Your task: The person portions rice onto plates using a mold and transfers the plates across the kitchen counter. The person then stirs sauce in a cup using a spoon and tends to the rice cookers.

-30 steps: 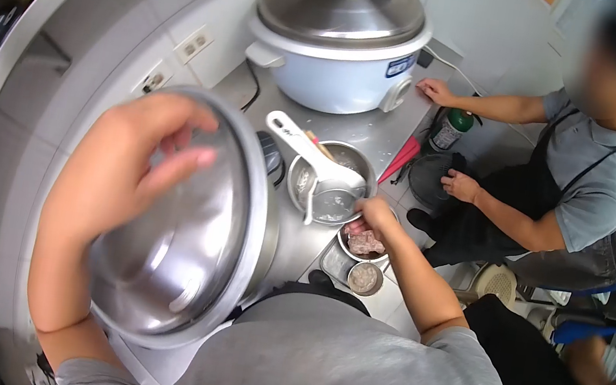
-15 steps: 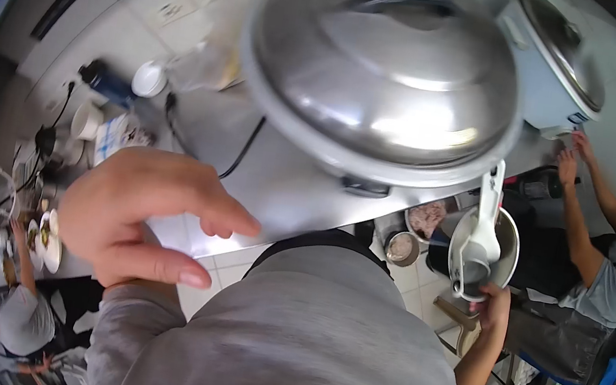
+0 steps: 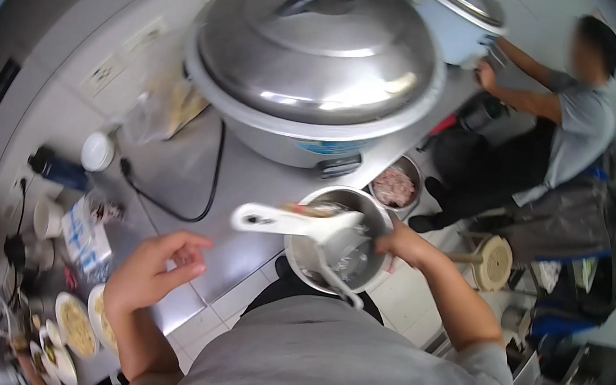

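My right hand (image 3: 408, 243) grips the rim of a round metal pot (image 3: 296, 248) in front of my body. In the pot are a white rice paddle (image 3: 280, 222), its handle sticking out to the left over the rim, and a second utensil with a pale handle (image 3: 335, 276) reaching over the near side. What lies at the bottom is hard to make out. My left hand (image 3: 157, 269) hovers beside the counter, fingers loosely curled, thumb apart, holding nothing. Beyond the pot stands a large lidded rice cooker (image 3: 318, 46), closed, on the steel counter (image 3: 234, 257).
A second, pale blue cooker (image 3: 449, 22) stands farther back, with a co-worker (image 3: 582, 114) reaching to it. A bowl of pinkish food (image 3: 393, 185) sits below the counter edge. A black cord (image 3: 208, 193), a dark bottle (image 3: 56, 169) and plates of food (image 3: 77, 325) occupy the left.
The pot and its utensils have come from my right side to the front of my body, in my right hand. My left hand has drawn away from the camera. The view has shifted.
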The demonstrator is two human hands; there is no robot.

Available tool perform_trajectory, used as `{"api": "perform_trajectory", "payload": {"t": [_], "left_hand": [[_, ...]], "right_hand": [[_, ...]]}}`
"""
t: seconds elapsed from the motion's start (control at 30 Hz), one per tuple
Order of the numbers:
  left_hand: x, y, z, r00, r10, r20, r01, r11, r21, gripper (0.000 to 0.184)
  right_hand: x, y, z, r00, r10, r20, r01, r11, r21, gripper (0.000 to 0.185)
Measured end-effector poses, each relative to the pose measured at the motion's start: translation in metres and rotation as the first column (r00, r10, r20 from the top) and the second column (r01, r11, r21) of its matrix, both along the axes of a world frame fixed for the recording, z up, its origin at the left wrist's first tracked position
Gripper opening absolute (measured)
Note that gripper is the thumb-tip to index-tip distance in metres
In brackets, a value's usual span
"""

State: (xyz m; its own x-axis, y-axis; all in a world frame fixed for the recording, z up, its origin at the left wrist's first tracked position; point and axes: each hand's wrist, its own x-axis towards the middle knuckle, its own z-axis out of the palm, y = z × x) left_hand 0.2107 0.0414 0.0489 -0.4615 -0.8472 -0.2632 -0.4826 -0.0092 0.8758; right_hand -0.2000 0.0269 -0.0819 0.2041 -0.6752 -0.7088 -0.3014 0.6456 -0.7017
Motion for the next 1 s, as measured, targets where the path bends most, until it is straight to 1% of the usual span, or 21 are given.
{"api": "perform_trajectory", "payload": {"t": [0.03,0.07,0.1,0.13,0.2,0.27,0.33,0.43,0.47,0.53,0.57,0.6,0.67,0.77,0.83,0.9,1.0], "left_hand": [[0.003,0.001,0.002,1.000,-0.009,-0.019,0.009,1.000,0.004,0.029],[0.006,0.003,0.004,0.999,-0.013,-0.038,0.013,1.000,0.008,0.029],[0.007,0.003,0.007,0.998,-0.015,-0.056,0.015,1.000,0.009,0.029],[0.007,0.006,0.010,0.997,-0.012,-0.070,0.011,1.000,-0.022,0.030],[0.006,0.013,0.017,0.996,0.000,-0.090,-0.007,0.997,-0.080,0.030],[0.006,0.022,0.021,0.991,-0.012,-0.135,-0.001,0.996,-0.094,0.032],[0.005,0.028,0.021,0.979,-0.038,-0.198,0.017,0.994,-0.109,0.033],[0.003,0.034,0.019,0.959,-0.070,-0.274,0.044,0.994,-0.099,0.033],[0.004,0.035,0.017,0.953,-0.076,-0.294,0.049,0.994,-0.097,0.033],[0.004,0.035,0.013,0.952,-0.080,-0.294,0.060,0.995,-0.078,0.035],[0.004,0.035,0.012,0.954,-0.077,-0.290,0.060,0.996,-0.067,0.037],[0.003,0.033,0.011,0.955,-0.076,-0.286,0.063,0.996,-0.057,0.039],[0.003,0.030,0.008,0.948,-0.065,-0.311,0.050,0.997,-0.056,0.036],[-0.003,0.021,0.005,0.939,-0.046,-0.342,0.035,0.999,-0.040,0.036],[-0.012,0.011,0.007,0.935,-0.051,-0.350,0.039,0.998,-0.040,0.037],[-0.025,-0.001,0.012,0.936,-0.067,-0.345,0.051,0.997,-0.053,0.037],[-0.056,-0.023,0.017,0.930,-0.115,-0.348,0.087,0.992,-0.096,0.038]], "right_hand": [[0.008,-0.009,-0.035,0.999,0.040,-0.005,-0.040,0.999,-0.026,0.057],[0.037,-0.019,-0.013,0.980,0.097,-0.175,-0.101,0.995,-0.013,0.047],[0.052,-0.025,-0.017,0.973,0.197,-0.123,-0.210,0.972,-0.105,0.037],[0.072,-0.028,-0.010,0.992,0.128,-0.010,-0.128,0.983,-0.133,0.031],[0.099,-0.042,-0.036,0.985,0.169,0.018,-0.167,0.982,-0.086,0.026],[0.125,-0.054,-0.058,0.985,0.154,0.077,-0.152,0.988,-0.031,0.025],[0.151,-0.063,-0.070,0.986,0.155,0.060,-0.153,0.988,-0.037,0.023],[0.178,-0.074,-0.076,0.984,0.151,0.094,-0.144,0.987,-0.076,0.034],[0.177,-0.076,-0.076,0.980,0.142,0.139,-0.130,0.987,-0.095,0.038],[0.180,-0.072,-0.059,0.963,0.127,0.237,-0.101,0.988,-0.119,0.048],[0.175,-0.075,-0.061,0.941,0.179,0.288,-0.165,0.984,-0.072,0.064],[0.169,-0.073,-0.061,0.941,0.179,0.286,-0.169,0.984,-0.058,0.064],[0.150,-0.064,-0.061,0.943,0.182,0.277,-0.182,0.983,-0.028,0.064],[0.101,-0.051,-0.085,0.932,0.294,0.210,-0.297,0.955,-0.019,0.064],[0.063,-0.041,-0.086,0.966,0.221,0.137,-0.227,0.973,0.029,0.058],[0.022,-0.038,-0.091,0.980,0.100,0.175,-0.115,0.990,0.079,0.054],[-0.034,-0.047,-0.091,0.987,-0.077,0.138,0.073,0.997,0.037,0.047]]}}
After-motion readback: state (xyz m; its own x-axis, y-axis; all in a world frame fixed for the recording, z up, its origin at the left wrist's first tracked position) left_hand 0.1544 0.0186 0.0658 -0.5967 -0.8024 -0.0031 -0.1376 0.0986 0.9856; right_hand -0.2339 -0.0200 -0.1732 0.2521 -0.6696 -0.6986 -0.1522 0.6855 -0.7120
